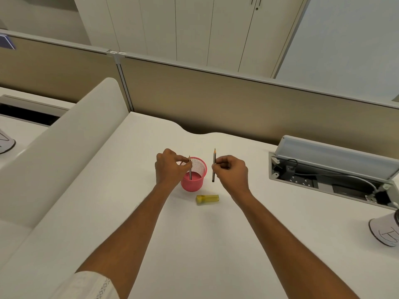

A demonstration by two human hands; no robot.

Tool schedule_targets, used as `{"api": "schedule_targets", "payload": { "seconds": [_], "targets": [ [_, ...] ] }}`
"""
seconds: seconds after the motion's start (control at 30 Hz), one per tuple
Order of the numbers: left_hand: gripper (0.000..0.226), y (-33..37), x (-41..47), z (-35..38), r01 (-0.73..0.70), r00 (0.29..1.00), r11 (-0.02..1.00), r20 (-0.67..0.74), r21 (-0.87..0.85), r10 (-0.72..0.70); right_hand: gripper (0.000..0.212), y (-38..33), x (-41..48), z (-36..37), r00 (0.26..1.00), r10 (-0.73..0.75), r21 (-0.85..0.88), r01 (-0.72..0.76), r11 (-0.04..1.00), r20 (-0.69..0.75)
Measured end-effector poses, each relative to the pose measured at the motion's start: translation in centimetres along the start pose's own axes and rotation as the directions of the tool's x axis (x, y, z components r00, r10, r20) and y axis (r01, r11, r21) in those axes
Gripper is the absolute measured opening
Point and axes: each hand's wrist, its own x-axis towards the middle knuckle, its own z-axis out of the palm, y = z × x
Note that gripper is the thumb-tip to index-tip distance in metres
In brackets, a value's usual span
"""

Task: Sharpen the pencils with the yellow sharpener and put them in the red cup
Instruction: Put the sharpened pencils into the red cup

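The left hand (170,169) pinched a dark pencil (190,174) standing in the red mesh cup (193,184); the right hand (231,172) pinched a sharpened pencil (214,156) upright beside it. The yellow sharpener (207,199) lay on the surface (194,244) nearby.

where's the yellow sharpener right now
In the head view the yellow sharpener lies on its side on the white desk, untouched, just in front and to the right of the red cup, between the person's two forearms.
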Motion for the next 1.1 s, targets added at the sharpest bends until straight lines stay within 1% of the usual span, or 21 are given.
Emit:
{"api": "schedule_targets", "payload": {
  "seconds": [0.17,0.23,0.43,0.53,0.6,0.73,0.87,1.0,1.1],
  "targets": [
    [0.024,0.4,-0.3,0.5,0.034,0.999,0.994,-0.010,0.108,-0.033,0.024,-0.8,1.3,2.1,0.999,-0.026,-0.018,0.026,1.000,0.021],
    [0.024,0.4,-0.5,0.6,0.049,0.999,0.991,-0.003,0.127,-0.049,0.023,-1.0,1.7,2.8,0.999,-0.044,-0.024,0.044,0.999,0.029],
    [0.029,0.1,-0.7,0.9,0.065,0.998,0.990,-0.012,0.127,-0.064,0.022,-0.9,2.5,4.4,0.995,-0.074,-0.093,0.080,0.992,0.066],
    [0.033,0.4,-0.9,1.2,0.082,0.996,0.991,-0.036,0.109,-0.078,0.022,-0.2,2.6,5.1,0.998,-0.034,-0.148,0.040,0.988,0.046],
    [0.033,0.5,-1.0,1.2,0.085,0.996,0.990,-0.043,0.113,-0.080,0.020,0.4,2.8,5.6,1.000,-0.007,-0.219,0.010,0.976,0.015],
    [0.027,0.3,-1.1,1.4,0.075,0.997,0.989,-0.034,0.125,-0.071,0.014,0.8,2.8,6.1,0.997,0.075,-0.337,-0.065,0.939,0.016],
    [0.021,0.0,-1.2,1.4,0.067,0.998,0.991,-0.022,0.117,-0.065,0.012,1.0,2.6,6.7,0.998,0.063,-0.373,-0.047,0.927,0.030],
    [0.022,-0.1,-1.5,1.4,0.056,0.998,0.994,-0.024,0.090,-0.054,0.014,1.1,2.4,7.0,0.999,0.041,-0.426,-0.026,0.904,0.026],
    [0.020,-0.3,-1.9,1.4,0.010,0.999,0.998,-0.049,0.056,-0.007,0.019,1.2,2.3,7.3,0.998,0.056,-0.451,-0.043,0.892,0.016]
  ]
}}
